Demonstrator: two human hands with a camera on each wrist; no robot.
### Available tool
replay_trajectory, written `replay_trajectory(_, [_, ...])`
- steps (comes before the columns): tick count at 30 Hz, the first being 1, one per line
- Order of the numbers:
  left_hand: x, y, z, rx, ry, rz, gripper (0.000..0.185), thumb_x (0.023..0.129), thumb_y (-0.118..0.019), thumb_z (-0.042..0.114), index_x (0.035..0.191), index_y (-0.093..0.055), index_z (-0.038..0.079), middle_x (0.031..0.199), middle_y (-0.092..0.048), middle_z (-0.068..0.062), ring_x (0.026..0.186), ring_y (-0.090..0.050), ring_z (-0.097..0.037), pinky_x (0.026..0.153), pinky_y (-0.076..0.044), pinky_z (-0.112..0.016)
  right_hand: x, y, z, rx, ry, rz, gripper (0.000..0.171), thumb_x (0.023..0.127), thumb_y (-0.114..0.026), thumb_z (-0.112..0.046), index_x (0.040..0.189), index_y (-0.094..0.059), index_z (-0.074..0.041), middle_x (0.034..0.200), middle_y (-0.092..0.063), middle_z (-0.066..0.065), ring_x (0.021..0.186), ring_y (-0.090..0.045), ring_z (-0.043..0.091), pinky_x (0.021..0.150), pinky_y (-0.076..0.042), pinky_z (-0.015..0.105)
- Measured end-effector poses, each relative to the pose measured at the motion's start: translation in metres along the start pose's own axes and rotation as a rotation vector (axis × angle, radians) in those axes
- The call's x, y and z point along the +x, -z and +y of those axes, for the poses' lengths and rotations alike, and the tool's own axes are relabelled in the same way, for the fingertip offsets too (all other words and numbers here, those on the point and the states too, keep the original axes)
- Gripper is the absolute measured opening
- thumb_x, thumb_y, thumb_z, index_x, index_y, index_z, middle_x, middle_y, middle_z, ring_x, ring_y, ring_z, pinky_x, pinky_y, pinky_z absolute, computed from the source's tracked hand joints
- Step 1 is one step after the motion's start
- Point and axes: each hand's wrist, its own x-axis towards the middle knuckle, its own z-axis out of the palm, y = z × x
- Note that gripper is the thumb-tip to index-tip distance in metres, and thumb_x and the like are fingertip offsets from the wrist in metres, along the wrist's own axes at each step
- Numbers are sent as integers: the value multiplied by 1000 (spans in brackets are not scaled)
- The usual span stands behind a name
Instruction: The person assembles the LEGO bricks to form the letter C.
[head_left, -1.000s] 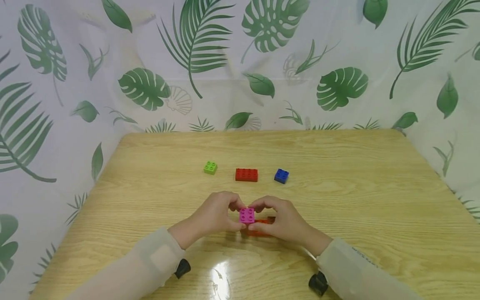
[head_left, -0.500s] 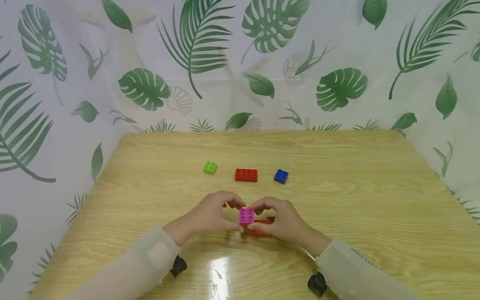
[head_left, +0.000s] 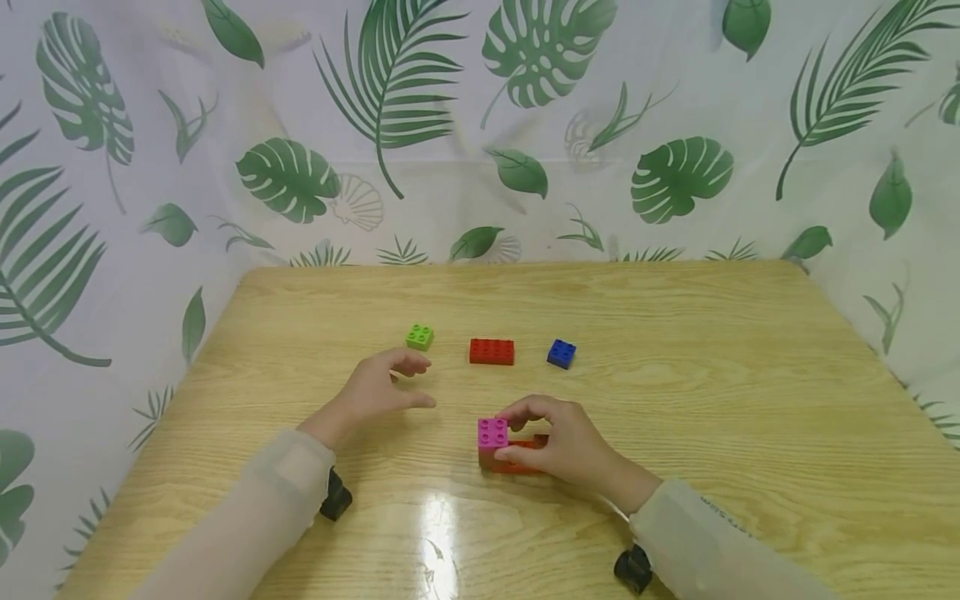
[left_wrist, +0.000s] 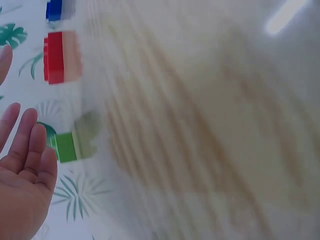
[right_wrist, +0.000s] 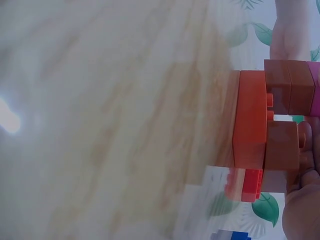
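My right hand [head_left: 572,442] holds a small structure of toy building bricks, thumb and forefinger on either side of its pink-topped end. In the right wrist view, a long orange brick [right_wrist: 251,120] forms the base. At one end two brown bricks [right_wrist: 277,87] are stacked under a pink brick [head_left: 492,432]; at the other sits a single brown brick [right_wrist: 281,150], next to my fingers. To the left, my left hand [head_left: 372,390] is off the structure, thumb and fingers apart, holding nothing. It is nearest a lime green brick [head_left: 420,337].
Beyond my hands, a red brick [head_left: 492,352] and a blue brick [head_left: 562,353] lie in a loose row with the green one on the wooden table [head_left: 712,350]. A leaf-patterned cloth [head_left: 450,200] hangs behind the table and at its sides.
My left hand has let go of the pink-topped stack and moved left and away from me, towards the green brick. My right hand and the structure have stayed put.
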Motion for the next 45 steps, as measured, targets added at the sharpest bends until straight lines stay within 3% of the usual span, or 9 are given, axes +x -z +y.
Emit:
replay_trajectory(7, [10, 10, -16, -22, 88, 77, 53, 64, -75, 31, 108, -56, 10, 104, -56, -3, 96, -49, -20, 79, -42, -35, 0, 0, -1, 4, -13, -6, 33, 65, -70, -39, 94, -60, -25, 86, -57, -15, 82, -53, 8, 67, -48, 25])
replay_trajectory(13, [21, 18, -22, -68, 129, 140, 50, 67, -74, 24, 110, -55, 8, 107, -54, -5, 98, -48, -20, 80, -41, -34, -2, 5, -25, 31, 2, -9, 30, 68, -73, -19, 94, -61, -13, 87, -60, -4, 82, -54, 21, 68, -48, 35])
replay_trajectory(16, [26, 20, -25, -67, 136, 148, 53, 68, -73, 23, 114, -52, 9, 110, -52, -6, 101, -46, -21, 83, -40, -35, -3, 8, -32, 27, 9, -8, 30, 68, -73, -17, 94, -61, -9, 87, -60, -1, 81, -54, 23, 68, -48, 36])
replay_trajectory(22, [35, 22, -29, -49, 137, 130, 57, 69, -72, 19, 120, -49, 8, 118, -49, -5, 108, -43, -22, 88, -35, -37, -2, 8, -34, -9, -5, -6, 29, 68, -73, -18, 92, -61, -9, 85, -60, -3, 80, -54, 21, 69, -48, 35])
replay_trajectory(29, [47, 23, -33, -50, 132, 89, 58, 73, -69, 15, 125, -44, 8, 123, -46, -4, 110, -41, -20, 90, -34, -36, -2, 8, -31, 29, -9, -17, 31, 67, -73, -16, 95, -61, -10, 87, -59, -2, 82, -54, 23, 69, -48, 35])
replay_trajectory(36, [55, 23, -33, -21, 93, 30, 57, 76, -65, 10, 128, -41, 7, 128, -41, -7, 114, -38, -24, 94, -30, -37, 1, -1, 2, -9, -5, -16, 34, 66, -70, -37, 96, -60, -24, 88, -58, -15, 82, -54, 11, 70, -47, 28])
replay_trajectory(41, [59, 22, -31, -20, 79, -22, 56, 78, -62, 4, 128, -39, 6, 130, -39, -8, 115, -37, -25, 95, -28, -34, 1, 0, 3, -21, 17, -12, 35, 66, -69, -41, 95, -60, -24, 88, -57, -15, 81, -53, 9, 69, -47, 26])
replay_trajectory(45, [59, 21, -29, 32, 86, -11, 51, 78, -62, 3, 125, -43, 5, 126, -43, -8, 115, -38, -24, 96, -27, -35, 1, 1, 2, -17, 24, -12, 35, 66, -69, -40, 96, -60, -23, 88, -57, -15, 81, -54, 10, 68, -48, 26])
